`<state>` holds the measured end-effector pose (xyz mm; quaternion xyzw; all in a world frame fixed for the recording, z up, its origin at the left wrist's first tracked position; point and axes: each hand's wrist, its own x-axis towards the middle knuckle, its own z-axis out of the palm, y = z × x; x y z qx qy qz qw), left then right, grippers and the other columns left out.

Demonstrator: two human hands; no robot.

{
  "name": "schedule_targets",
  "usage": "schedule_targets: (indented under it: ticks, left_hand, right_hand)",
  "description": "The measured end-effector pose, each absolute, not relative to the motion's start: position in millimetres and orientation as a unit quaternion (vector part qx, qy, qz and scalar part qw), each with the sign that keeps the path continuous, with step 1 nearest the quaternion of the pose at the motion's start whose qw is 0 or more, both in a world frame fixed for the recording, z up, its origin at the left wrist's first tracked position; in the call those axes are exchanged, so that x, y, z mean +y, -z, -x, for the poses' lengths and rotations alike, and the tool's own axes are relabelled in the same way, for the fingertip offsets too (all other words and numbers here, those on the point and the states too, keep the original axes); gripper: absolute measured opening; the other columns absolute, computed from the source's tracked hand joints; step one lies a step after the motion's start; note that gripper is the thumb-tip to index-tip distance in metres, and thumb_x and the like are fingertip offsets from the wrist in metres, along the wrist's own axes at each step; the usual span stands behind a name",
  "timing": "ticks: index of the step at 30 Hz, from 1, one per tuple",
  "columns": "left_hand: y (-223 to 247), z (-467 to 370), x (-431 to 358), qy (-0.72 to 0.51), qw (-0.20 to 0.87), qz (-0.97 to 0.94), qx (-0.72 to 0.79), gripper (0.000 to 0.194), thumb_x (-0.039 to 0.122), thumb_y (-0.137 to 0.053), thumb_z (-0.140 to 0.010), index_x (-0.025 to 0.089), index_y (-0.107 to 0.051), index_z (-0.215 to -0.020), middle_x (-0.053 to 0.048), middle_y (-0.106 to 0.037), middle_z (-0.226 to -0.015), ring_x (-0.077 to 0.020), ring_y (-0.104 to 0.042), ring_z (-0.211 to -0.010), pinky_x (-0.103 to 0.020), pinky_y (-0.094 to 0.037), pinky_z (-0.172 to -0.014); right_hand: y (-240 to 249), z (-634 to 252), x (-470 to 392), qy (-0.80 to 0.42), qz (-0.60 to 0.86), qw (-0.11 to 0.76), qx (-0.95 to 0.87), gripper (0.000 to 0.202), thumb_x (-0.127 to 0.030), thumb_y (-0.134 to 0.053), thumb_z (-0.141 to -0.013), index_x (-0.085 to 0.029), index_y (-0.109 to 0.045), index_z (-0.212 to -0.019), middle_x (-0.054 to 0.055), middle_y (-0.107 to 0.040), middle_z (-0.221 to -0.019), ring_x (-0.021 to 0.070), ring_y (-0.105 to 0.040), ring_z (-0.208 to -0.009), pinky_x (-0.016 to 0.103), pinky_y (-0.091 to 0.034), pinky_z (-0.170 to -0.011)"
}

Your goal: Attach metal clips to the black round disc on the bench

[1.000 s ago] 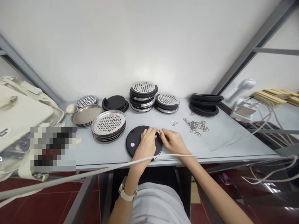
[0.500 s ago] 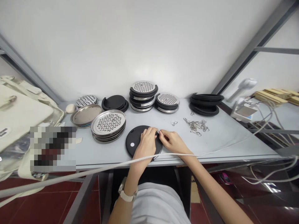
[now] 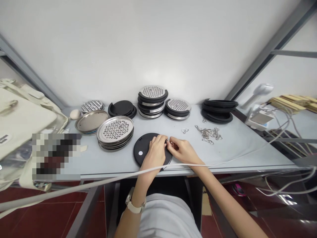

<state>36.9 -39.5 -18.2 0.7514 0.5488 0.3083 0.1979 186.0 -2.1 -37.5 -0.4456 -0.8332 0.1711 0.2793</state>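
Observation:
A black round disc [image 3: 141,142] with a white dot lies flat near the front edge of the table. My left hand [image 3: 156,151] rests over its right part, fingers together and curled at the far right rim. Beside that rim, my right hand [image 3: 183,150] pinches a small shiny wire clip [image 3: 171,143], its end close to my left fingertips. Whether the clip passes through the disc is hidden by the fingers. Similar wire clips [image 3: 209,133] lie in a loose pile to the right, and a single clip [image 3: 184,131] sits nearer the disc.
Perforated metal grater discs [image 3: 116,130] are stacked on the left, with plain metal discs [image 3: 91,121] behind. Grater discs in black holders [image 3: 153,94] stand along the wall, and black rings [image 3: 219,110] at right. A white cable [image 3: 99,181] crosses in front, over my forearms.
My right hand has turned slightly at the rim, and the wire clip now shows between its fingers. My left hand stays on the disc.

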Motion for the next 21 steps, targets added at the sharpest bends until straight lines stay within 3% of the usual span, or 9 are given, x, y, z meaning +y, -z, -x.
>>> schedule_targets:
  ticks: [21]
  left_hand:
    - [22.6,-37.3,-37.9,-0.335,0.205,-0.74,0.547,0.027,0.008,-0.038,-0.09,0.023,-0.051,-0.108,-0.003,-0.057,-0.111,-0.0195,-0.05,-0.105,-0.039,-0.035,-0.1]
  right_hand:
    - [38.3,-186.7,-1.0,-0.152,0.458,0.259,-0.837,0.022,-0.025,-0.041,-0.085,-0.019,-0.045,-0.063,-0.005,-0.044,-0.05,0.0077,-0.04,-0.045,0.02,-0.026,-0.051]
